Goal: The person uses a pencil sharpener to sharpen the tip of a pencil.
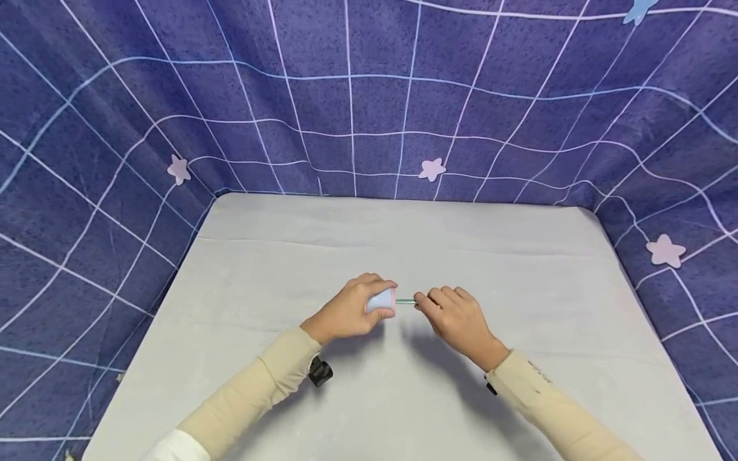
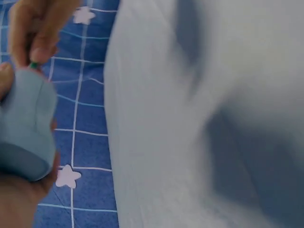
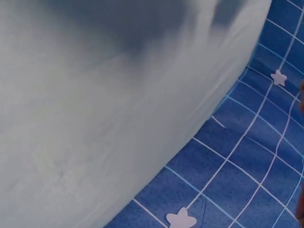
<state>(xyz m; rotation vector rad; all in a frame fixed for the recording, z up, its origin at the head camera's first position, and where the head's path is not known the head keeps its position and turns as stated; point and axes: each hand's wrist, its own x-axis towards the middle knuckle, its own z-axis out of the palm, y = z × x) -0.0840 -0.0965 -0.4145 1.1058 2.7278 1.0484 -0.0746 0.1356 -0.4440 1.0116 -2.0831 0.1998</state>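
Pale-blue, pink-rimmed, plastic-looking cylindrical container (image 2: 33, 111), grasped above the white cloth-covered table (image 1: 403, 410) by the left hand (image 1: 350, 310); slim green rod (image 1: 405, 301), pinched by the right hand (image 1: 458, 319), at its pink end; work judged midway, neither yet set down.

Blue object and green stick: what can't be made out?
Head view: right end of the green stick, hidden by the right hand.
Left wrist view: left side of the blue object, cut by frame edge.
Right wrist view: both, outside the frame.
Head view: whether the stick enters the object, too small.
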